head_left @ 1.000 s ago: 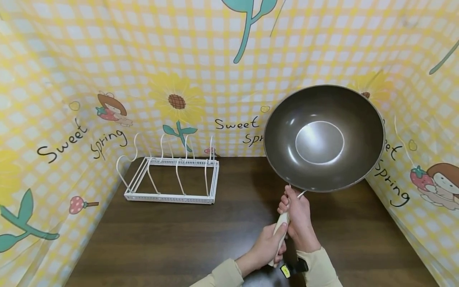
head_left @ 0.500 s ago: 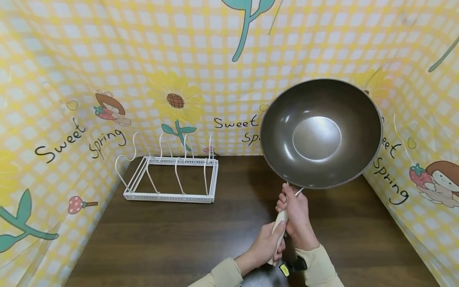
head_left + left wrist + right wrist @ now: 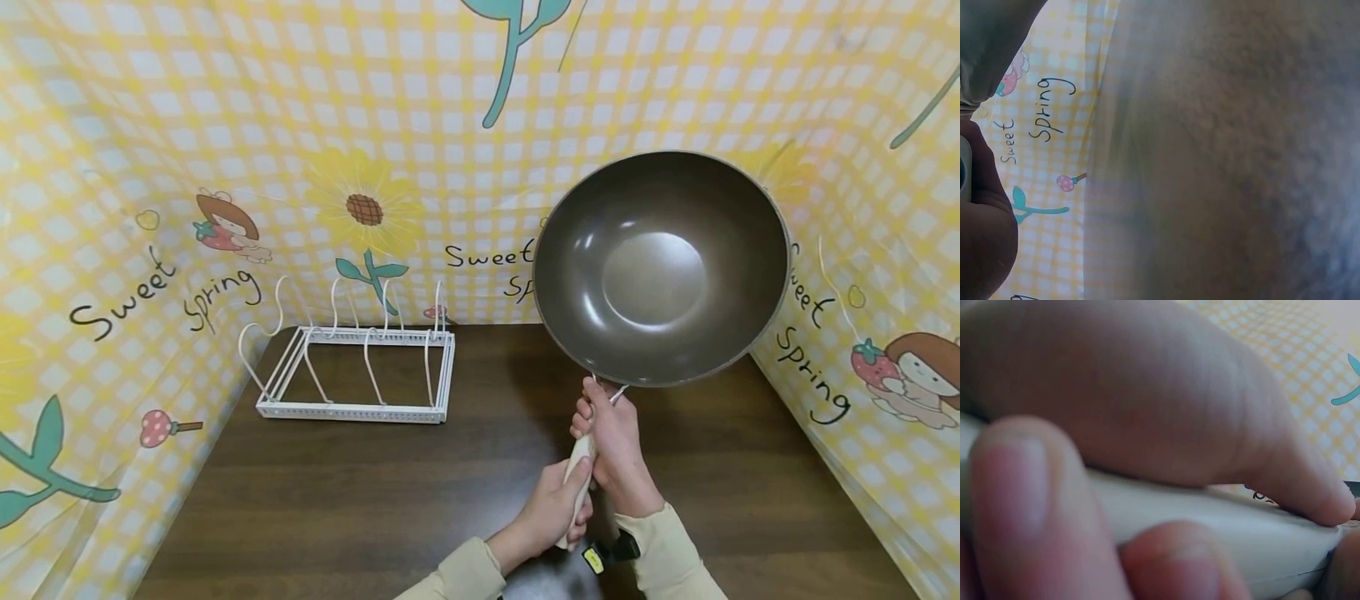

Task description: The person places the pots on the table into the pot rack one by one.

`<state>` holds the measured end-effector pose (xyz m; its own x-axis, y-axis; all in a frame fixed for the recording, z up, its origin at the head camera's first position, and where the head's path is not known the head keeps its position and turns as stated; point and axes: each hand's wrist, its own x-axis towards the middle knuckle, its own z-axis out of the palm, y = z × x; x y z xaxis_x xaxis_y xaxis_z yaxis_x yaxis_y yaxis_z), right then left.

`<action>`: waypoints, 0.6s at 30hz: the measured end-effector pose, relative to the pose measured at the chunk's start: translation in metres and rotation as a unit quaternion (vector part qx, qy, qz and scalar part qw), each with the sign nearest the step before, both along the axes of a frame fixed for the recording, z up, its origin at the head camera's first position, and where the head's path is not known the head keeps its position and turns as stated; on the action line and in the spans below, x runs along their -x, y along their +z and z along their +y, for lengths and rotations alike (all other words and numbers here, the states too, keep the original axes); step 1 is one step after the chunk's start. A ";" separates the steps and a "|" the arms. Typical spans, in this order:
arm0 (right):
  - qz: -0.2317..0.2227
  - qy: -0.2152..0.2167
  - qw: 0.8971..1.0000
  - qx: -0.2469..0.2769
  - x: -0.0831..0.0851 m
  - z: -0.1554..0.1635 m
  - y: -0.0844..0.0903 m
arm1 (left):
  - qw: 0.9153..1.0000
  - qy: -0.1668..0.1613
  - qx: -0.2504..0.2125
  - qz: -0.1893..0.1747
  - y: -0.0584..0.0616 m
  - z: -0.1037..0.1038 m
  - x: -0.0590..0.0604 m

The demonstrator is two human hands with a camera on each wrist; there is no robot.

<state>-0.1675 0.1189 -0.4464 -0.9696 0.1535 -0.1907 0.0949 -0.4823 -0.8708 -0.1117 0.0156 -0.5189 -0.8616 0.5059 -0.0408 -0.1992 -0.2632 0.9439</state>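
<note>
1. Head view, nearest first: the left hand wraps the lower end of the cream handle, fingers curled round it. This rear grip works best as the steadying one, taking the leverage of the load out front.
2. Just ahead, the right hand closes round the upper handle, close under the pan's rim. The right wrist view shows the thumb pressed along the pale handle with fingers folded beneath, a full wrap rather than a pinch. Keeping that thumb on top should stop the bowl from rolling.
3. The two hands touch along the handle, one behind the other. I judge that a sound hold for a wide, heavy pan; letting either hand go loose would let the bowl tip.
4. The wok hangs in the air above the right half of the desk, its dark inside tilted toward the camera and its base toward the curtain. It touches nothing but the hands.
5. Farther left, well apart from the wok, a white wire pot rack stands on the desk at the back.
6. Any sideways carry calls for a slow swing, with the far rim kept off the checked backdrop, which looks close behind it.
7. The left wrist view is too blurred to add anything.
</note>
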 end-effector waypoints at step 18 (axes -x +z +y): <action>0.011 0.014 1.000 -0.009 0.000 -0.012 0.005 | 1.000 0.008 -0.005 0.010 0.004 -0.009 -0.001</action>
